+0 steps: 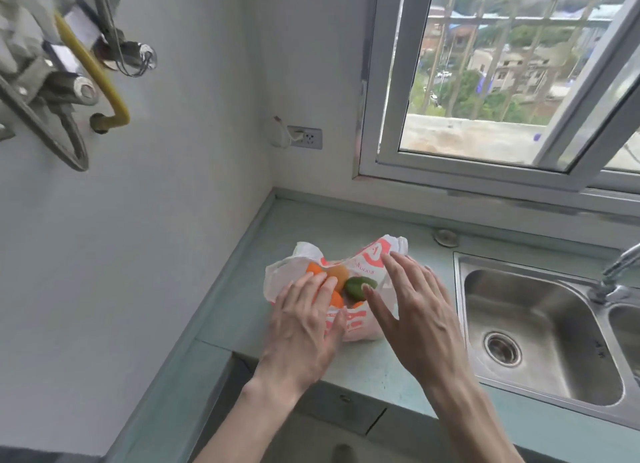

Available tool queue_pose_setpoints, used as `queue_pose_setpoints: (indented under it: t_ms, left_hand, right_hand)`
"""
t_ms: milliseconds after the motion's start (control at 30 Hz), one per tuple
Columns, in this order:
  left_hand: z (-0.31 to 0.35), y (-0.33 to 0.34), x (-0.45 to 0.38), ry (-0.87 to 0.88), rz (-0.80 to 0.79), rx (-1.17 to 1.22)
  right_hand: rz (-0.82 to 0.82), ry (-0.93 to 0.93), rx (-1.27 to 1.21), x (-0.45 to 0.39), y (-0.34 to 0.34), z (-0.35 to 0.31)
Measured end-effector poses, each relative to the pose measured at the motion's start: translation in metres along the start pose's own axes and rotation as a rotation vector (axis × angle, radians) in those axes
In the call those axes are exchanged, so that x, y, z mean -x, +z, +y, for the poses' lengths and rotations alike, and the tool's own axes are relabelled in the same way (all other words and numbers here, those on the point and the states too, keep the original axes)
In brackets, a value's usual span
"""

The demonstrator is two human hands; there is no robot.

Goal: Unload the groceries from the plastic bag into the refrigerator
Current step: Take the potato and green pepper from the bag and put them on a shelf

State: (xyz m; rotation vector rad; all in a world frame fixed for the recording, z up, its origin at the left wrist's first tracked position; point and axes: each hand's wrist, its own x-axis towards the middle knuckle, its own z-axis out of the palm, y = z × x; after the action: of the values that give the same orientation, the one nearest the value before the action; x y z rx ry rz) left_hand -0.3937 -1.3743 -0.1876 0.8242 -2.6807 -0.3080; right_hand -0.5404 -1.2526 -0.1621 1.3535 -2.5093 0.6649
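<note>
- Head view: a white plastic bag (363, 324) with pink-red print is seen sitting on a pale green countertop (249, 289), tucked toward the corner where the two walls meet, just left of a steel sink (540, 327).
- The bag's mouth is spread open, and orange fruits (313, 268) plus one green fruit (360, 286) are visible inside. What kind of fruit exactly can't be told, it's a bit blurry.
- The left hand (304, 327) is laid palm-down over the near left side of the bag, fingers (320, 286) loosely together and stretched onto the orange fruits. Nothing is being pinched as far as can be seen.
- The right hand (412, 310) is held flat over the bag's right side, fingers spread, thumb (377, 306) pointed in toward the green fruit and looking like it's touching or nearly touching it. Nothing is gripped.
- A faucet (616, 272) is poking in at the right edge above the sink.
- A wall socket (306, 137) is mounted behind the bag, and an open window (485, 171) is set above the counter.
- No refrigerator is caught in this shot.
</note>
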Motion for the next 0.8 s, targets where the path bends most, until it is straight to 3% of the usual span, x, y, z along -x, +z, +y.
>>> queue_pose_setpoints:
  t_ms: [200, 400, 633, 800]
  left_hand:
    - [-0.013, 0.025, -0.047, -0.015, -0.032, 0.039]
    - [-0.032, 0.051, -0.072, -0.028, -0.078, 0.052]
    - [-0.058, 0.081, -0.101, -0.045, -0.312, 0.033]
    - [-0.070, 0.092, -0.127, 0.001, -0.348, 0.035]
  right_hand:
    - [0.014, -0.028, -0.053, -0.039, 0.031, 0.007]
    - [-0.077, -0.047, -0.076, -0.061, 0.062, 0.010]
    - [-0.326, -0.044, 0.043, -0.075, 0.079, 0.001]
    - [-0.550, 0.013, 0.128, -0.089, 0.089, 0.002]
